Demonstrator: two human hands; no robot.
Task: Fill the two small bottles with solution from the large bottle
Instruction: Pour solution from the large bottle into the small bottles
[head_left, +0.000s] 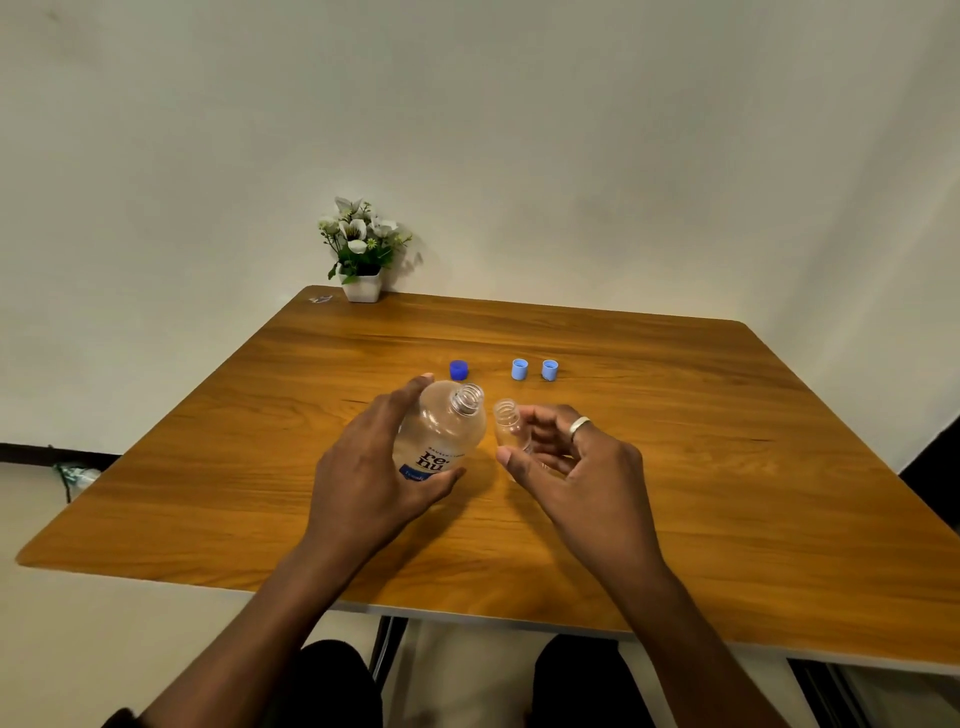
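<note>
Far left corner of the table (208, 441): one potted plant (361, 249), well apart from the work.

My left hand (374, 467) wraps the large bottle (441, 431), thumb across the label, fingers behind. It is uncapped and leans right, its mouth near the small bottle's mouth but not over it. I cannot tell whether its base touches the wood. Its dark blue cap (458, 370) sits just behind.

The small bottle (509, 423) is clear, open and tipped toward the big one. My right hand (576, 467) holds it, fingers curled round it, thumb underneath. It looks empty, but that is hard to judge.

Behind, further right: first light blue cap (519, 369), second light blue cap (549, 370), side by side.

Risks:
- The wide neck pours into a narrow one, so the stream may miss and run over my fingers onto the table.
- Squeezing the soft large bottle could make it gush.
- The small bottle will fill fast and may overflow.

Count:
- One large bottle.
- One small bottle in view; the second is not seen.
- Three caps: one dark, two light.
- One plant.
</note>
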